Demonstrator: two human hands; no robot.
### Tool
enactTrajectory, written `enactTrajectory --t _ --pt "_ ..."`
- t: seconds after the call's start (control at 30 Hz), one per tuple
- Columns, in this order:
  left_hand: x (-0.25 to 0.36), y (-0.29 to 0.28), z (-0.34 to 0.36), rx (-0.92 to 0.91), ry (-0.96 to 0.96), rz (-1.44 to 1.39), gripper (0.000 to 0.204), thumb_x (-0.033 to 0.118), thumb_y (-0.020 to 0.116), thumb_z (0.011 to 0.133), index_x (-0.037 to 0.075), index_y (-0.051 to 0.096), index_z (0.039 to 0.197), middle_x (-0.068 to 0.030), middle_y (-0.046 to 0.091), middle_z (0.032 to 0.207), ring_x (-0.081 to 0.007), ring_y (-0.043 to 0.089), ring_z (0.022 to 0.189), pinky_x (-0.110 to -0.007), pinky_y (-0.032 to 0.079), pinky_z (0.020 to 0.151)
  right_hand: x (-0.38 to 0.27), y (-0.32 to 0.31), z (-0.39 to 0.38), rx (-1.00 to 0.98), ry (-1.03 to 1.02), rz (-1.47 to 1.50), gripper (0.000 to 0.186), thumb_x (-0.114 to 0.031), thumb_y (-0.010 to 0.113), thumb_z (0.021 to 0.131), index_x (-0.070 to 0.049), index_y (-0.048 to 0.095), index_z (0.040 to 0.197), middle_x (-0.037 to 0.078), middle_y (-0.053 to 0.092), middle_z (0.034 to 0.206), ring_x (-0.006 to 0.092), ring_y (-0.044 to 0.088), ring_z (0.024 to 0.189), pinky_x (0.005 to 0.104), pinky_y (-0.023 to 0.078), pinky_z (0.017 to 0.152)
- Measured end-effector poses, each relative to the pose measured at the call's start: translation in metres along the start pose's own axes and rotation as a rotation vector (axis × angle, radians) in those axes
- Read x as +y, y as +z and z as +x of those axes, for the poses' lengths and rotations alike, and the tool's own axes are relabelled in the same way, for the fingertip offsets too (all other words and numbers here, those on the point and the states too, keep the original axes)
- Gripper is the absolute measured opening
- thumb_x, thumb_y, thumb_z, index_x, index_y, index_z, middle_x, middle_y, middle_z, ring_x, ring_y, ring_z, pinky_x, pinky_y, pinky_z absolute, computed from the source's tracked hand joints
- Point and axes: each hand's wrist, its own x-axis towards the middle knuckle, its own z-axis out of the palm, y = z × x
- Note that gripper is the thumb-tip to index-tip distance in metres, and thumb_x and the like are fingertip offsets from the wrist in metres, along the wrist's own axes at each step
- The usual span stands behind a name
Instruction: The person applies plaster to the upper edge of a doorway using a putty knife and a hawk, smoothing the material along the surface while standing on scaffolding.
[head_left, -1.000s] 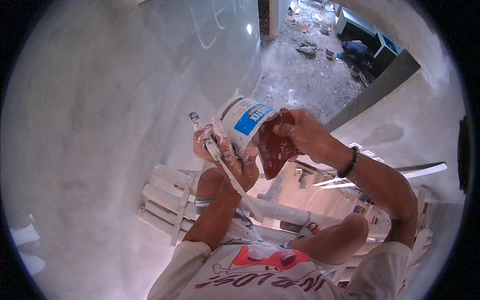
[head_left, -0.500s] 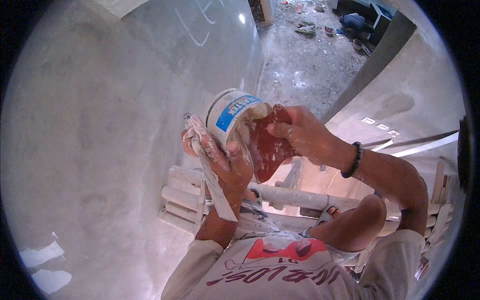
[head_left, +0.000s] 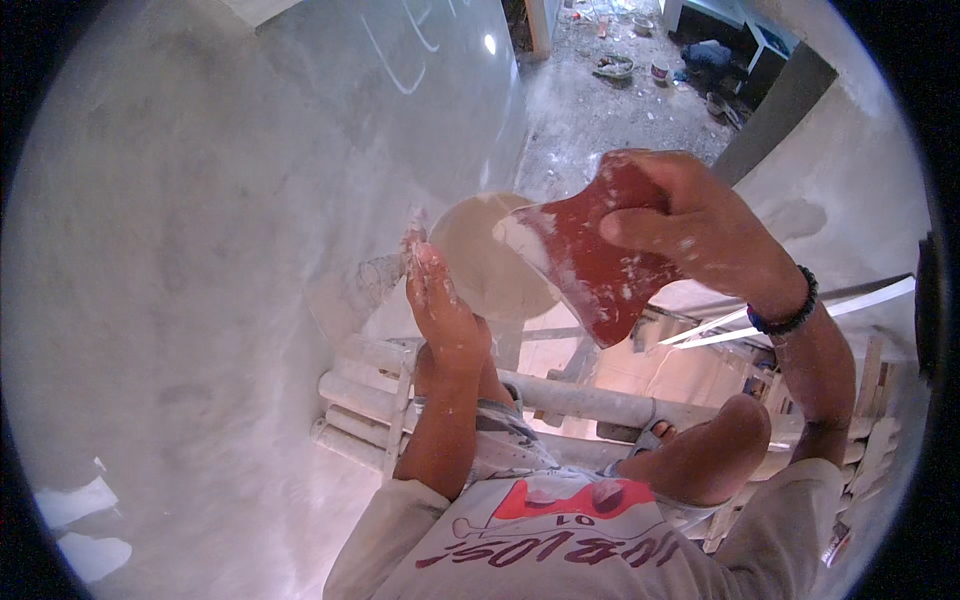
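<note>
My right hand (head_left: 690,215) grips a red-brown putty spreader (head_left: 600,265), thumb on its near face. White putty smears the spreader, thickest along its left edge. That edge is at the right side of a round tub (head_left: 490,265), whose pale beige round face is turned toward me. Against the tub's left side, my left hand (head_left: 440,310) holds it with fingers upward and coated in putty; its far fingers are hidden. Beyond the left fingers sticks out a blurred, putty-smeared tool (head_left: 378,275) with a pale flat part, its kind unclear.
A smooth grey wall (head_left: 200,250) rises close on the left. Beneath me are scaffold poles (head_left: 590,395) and a bent knee. White strips (head_left: 840,305) cross at the right. On the dusty floor (head_left: 590,120) far below stand a basin (head_left: 614,66) and a small bucket (head_left: 659,71).
My right hand has pulled the spreader up and right, away from the tub's middle. The tub has turned its round face toward me, and the flat tool at my left hand has swung leftward.
</note>
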Motion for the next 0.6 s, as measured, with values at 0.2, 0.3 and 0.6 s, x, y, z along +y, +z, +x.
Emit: enactTrajectory --t 0.2,0.3,0.6 --pt "0.008 0.002 0.005 -0.426 -0.536 -0.312 0.048 0.035 0.05 0.093 0.004 0.045 0.129 -0.0116 0.059 0.11 -0.0216 0.06 0.094 -0.034 0.051 0.081 0.026 -0.028 0.0 0.223 0.005 0.42 0.03 -0.018 0.063 0.084 0.0 0.055 0.108 0.006 0.065 0.093 0.0118 0.065 0.078 0.0245 0.056 0.066" --pt "0.001 0.0 0.004 -0.544 -0.665 -0.299 0.049 0.034 0.054 0.091 0.005 0.046 0.129 -0.0095 0.059 0.107 -0.0193 0.06 0.094 -0.033 0.05 0.081 0.035 -0.022 0.008 0.223 -0.091 0.605 0.033 -0.015 0.062 0.084 -0.001 0.053 0.112 0.008 0.064 0.101 0.0131 0.065 0.081 0.0249 0.055 0.068" --pt "-0.013 -0.005 -0.003 -0.471 -0.465 0.009 0.046 0.031 0.06 0.088 0.004 0.054 0.125 -0.0074 0.057 0.112 -0.0154 0.053 0.099 -0.029 0.044 0.085 0.058 -0.009 0.03 0.351 -0.31 0.697 0.028 -0.014 0.063 0.084 -0.003 0.052 0.107 0.009 0.064 0.099 0.0161 0.064 0.08 0.0296 0.053 0.061"
